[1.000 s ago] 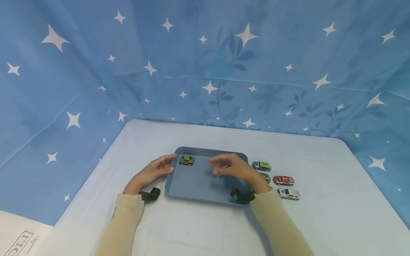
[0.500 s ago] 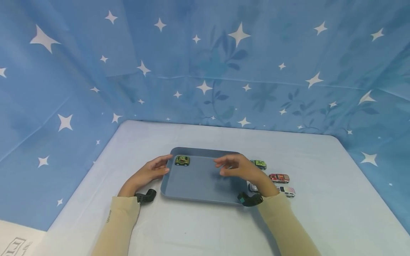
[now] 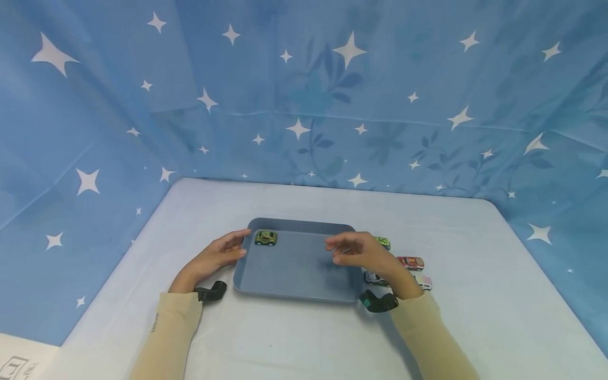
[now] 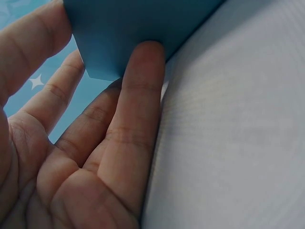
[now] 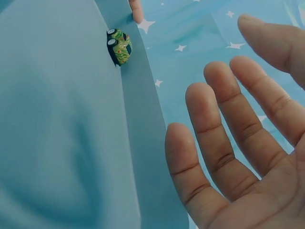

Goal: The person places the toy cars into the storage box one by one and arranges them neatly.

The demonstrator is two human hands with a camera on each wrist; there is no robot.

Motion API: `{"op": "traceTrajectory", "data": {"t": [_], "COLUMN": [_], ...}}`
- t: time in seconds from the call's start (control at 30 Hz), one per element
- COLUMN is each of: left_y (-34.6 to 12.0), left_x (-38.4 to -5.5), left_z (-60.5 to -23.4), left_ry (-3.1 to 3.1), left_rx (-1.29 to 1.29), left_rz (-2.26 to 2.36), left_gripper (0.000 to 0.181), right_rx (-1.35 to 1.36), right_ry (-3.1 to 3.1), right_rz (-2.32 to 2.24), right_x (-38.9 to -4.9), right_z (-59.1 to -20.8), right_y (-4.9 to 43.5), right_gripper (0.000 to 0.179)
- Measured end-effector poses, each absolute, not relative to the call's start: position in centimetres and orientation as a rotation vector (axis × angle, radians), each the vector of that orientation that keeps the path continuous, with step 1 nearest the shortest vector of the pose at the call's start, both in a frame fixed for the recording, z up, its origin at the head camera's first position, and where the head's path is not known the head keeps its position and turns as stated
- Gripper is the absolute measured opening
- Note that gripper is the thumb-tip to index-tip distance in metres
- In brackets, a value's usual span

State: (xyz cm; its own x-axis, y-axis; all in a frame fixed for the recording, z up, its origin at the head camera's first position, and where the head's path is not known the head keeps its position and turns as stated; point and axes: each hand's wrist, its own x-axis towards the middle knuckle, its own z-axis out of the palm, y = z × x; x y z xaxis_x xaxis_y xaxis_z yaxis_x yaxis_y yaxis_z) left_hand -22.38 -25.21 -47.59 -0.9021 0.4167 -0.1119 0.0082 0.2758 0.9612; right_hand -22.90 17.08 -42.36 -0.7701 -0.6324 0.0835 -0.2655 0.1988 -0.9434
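Note:
A blue-grey rectangular tray [image 3: 294,272] lies on the white table with a green and yellow patterned toy car [image 3: 266,238] in its far left corner. My left hand [image 3: 214,258] is at the tray's left side; in the left wrist view its fingers [image 4: 143,95] lie nearly straight against the outer wall [image 4: 109,52]. Over the tray's right end hovers my right hand [image 3: 361,252], holding nothing. Its fingers [image 5: 205,124] are spread and relaxed in the right wrist view, where the same car [image 5: 121,46] stands by the far wall.
Right of the tray, partly behind my right hand and wrist, are several more toy cars: a green one [image 3: 382,242], a red one [image 3: 413,263], a silver one [image 3: 373,278] and a white one [image 3: 424,282]. Blue star-patterned cloth [image 3: 304,95] rises behind the table.
My right hand has drawn back to the right across the tray, still empty, and now covers parts of the loose cars. The head view has turned slightly right. My left hand stays at the tray.

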Motion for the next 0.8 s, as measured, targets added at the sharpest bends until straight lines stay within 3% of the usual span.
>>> {"op": "traceTrajectory", "data": {"t": [0.8], "left_y": [-25.1], "left_x": [-22.3], "left_z": [-47.7], "left_ry": [2.221], "left_rx": [0.378], "left_rz": [1.651], "left_gripper": [0.070], "right_rx": [-0.879], "right_ry": [2.283], "right_rz": [-1.583], "right_x": [-21.2], "right_z": [-42.7], "right_y": [23.3], "right_gripper": [0.041]}}
